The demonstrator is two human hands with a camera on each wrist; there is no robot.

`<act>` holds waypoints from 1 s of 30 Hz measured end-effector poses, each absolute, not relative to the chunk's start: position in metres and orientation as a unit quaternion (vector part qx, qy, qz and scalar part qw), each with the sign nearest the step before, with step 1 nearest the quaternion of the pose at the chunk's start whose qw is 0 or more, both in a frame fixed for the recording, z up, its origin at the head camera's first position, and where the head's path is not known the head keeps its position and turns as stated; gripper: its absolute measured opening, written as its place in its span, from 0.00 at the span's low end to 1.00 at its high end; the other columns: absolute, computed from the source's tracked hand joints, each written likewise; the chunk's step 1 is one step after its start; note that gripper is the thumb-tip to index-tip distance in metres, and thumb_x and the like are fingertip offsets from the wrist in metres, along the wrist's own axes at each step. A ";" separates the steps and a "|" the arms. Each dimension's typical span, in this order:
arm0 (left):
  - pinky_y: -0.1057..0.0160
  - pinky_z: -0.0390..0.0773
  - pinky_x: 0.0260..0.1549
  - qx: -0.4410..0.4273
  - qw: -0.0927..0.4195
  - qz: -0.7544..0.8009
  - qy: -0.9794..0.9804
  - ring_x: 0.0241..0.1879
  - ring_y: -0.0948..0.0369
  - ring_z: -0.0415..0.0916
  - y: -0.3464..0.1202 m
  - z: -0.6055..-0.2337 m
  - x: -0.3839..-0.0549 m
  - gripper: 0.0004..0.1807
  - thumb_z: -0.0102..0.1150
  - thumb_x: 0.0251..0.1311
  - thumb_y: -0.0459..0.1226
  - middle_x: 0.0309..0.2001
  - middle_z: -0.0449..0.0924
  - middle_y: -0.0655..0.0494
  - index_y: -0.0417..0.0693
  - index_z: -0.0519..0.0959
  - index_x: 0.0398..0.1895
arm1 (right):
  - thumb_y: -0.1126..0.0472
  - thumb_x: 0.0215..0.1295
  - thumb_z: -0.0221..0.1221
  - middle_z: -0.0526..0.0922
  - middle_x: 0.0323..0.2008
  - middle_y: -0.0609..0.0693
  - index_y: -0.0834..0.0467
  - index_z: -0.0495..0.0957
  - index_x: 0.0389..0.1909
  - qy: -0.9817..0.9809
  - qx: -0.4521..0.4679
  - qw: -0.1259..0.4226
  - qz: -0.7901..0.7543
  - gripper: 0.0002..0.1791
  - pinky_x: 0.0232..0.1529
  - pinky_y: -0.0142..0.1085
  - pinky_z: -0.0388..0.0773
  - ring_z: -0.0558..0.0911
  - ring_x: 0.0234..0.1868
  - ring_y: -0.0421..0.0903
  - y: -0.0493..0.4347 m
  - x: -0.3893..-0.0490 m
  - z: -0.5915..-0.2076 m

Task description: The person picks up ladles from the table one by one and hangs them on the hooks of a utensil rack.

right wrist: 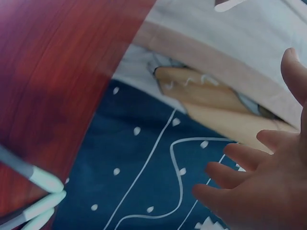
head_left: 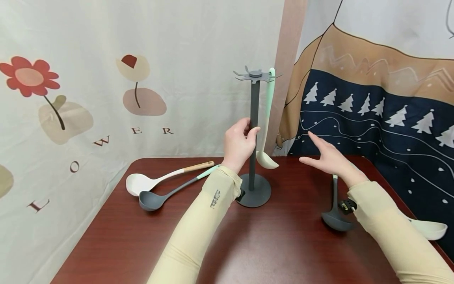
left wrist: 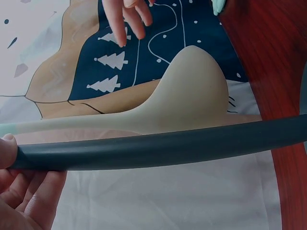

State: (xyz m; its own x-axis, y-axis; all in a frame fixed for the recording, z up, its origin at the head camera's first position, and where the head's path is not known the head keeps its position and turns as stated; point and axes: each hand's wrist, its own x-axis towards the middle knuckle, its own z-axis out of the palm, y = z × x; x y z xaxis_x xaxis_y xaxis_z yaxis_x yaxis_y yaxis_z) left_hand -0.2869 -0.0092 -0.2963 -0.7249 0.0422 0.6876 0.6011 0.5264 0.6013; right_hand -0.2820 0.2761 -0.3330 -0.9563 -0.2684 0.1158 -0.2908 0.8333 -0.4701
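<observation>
- My left hand (head_left: 241, 140) is wrapped round the post of the stand (head_left: 254, 102), thumb on one side and fingers on the other; I judge that this keeps the tall, thin post steady.
- My right hand (head_left: 330, 157) has hold of nothing: it hangs over the right of the bench (head_left: 283, 244), fingers stretched and thumb well apart, to the right of the stand.
- The hanging ladle (head_left: 267, 112) is on the stand's right side, handle up and bowl down, its tip at one of the arms of the crown (head_left: 255, 73); that likely lets its own weight hold it there.
- The white ladle (head_left: 142, 184) and left grey ladle (head_left: 154, 200) lie side by side on the left, bowls outward and handles towards the stand, probably so the handles are easy to reach.
- On the right rest the right grey ladle (head_left: 336, 219), handle pointing away from me, and the cream ladle (head_left: 429, 228), part hidden by my sleeve.
- The stand is dark grey, upright towards the back of the bench, with a flat round base (head_left: 259, 197).
- The hanging ladle is mint at the handle, fading to a smooth cream bowl; whether it touches the post, I cannot tell.
</observation>
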 end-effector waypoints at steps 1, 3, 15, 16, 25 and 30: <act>0.63 0.77 0.32 -0.198 0.314 -0.445 -0.815 0.30 0.60 0.79 -0.009 -0.296 -0.287 0.06 0.62 0.66 0.37 0.30 0.82 0.54 0.43 0.81 0.41 | 0.44 0.65 0.62 0.47 0.75 0.70 0.63 0.41 0.78 -0.958 0.142 0.019 0.247 0.54 0.67 0.67 0.50 0.50 0.73 0.71 0.279 -0.282 -0.334; 0.63 0.77 0.31 -0.199 0.313 -0.445 -0.815 0.30 0.60 0.78 -0.009 -0.297 -0.287 0.06 0.62 0.66 0.37 0.30 0.82 0.54 0.43 0.81 0.41 | 0.44 0.65 0.63 0.47 0.74 0.71 0.63 0.41 0.78 -0.960 0.137 0.015 0.244 0.54 0.66 0.68 0.49 0.49 0.72 0.72 0.285 -0.281 -0.336; 0.63 0.77 0.33 -0.202 0.313 -0.447 -0.814 0.30 0.60 0.79 -0.010 -0.297 -0.287 0.07 0.62 0.66 0.37 0.30 0.82 0.53 0.42 0.81 0.42 | 0.42 0.64 0.62 0.47 0.72 0.75 0.66 0.41 0.77 -0.965 0.127 0.013 0.228 0.55 0.66 0.68 0.47 0.48 0.71 0.75 0.315 -0.282 -0.352; 0.63 0.77 0.33 -0.202 0.313 -0.448 -0.813 0.30 0.60 0.79 -0.010 -0.297 -0.287 0.07 0.62 0.66 0.37 0.30 0.82 0.53 0.42 0.81 0.42 | 0.42 0.64 0.62 0.47 0.72 0.75 0.66 0.41 0.77 -0.966 0.125 0.013 0.228 0.55 0.66 0.69 0.47 0.48 0.71 0.75 0.317 -0.282 -0.352; 0.63 0.77 0.32 -0.202 0.316 -0.449 -0.811 0.29 0.60 0.78 -0.010 -0.297 -0.288 0.06 0.62 0.66 0.36 0.30 0.82 0.53 0.43 0.81 0.41 | 0.40 0.64 0.62 0.49 0.71 0.77 0.68 0.41 0.76 -0.971 0.109 0.007 0.213 0.57 0.64 0.70 0.50 0.50 0.69 0.76 0.327 -0.282 -0.357; 0.63 0.77 0.32 -0.202 0.318 -0.448 -0.811 0.30 0.60 0.79 -0.010 -0.298 -0.288 0.05 0.62 0.65 0.36 0.30 0.82 0.53 0.43 0.81 0.40 | 0.40 0.64 0.62 0.49 0.70 0.78 0.70 0.41 0.76 -0.973 0.103 0.005 0.208 0.57 0.63 0.70 0.52 0.52 0.68 0.76 0.331 -0.282 -0.362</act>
State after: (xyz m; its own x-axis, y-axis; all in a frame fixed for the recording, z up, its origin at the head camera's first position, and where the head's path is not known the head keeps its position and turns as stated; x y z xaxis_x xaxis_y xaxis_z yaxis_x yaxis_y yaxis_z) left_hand -0.2879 -0.0097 -0.2979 -0.7158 0.0419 0.6971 0.6123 0.5176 0.5976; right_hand -0.2815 0.3310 -0.3619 -0.9788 -0.1980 0.0529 -0.2023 0.8922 -0.4037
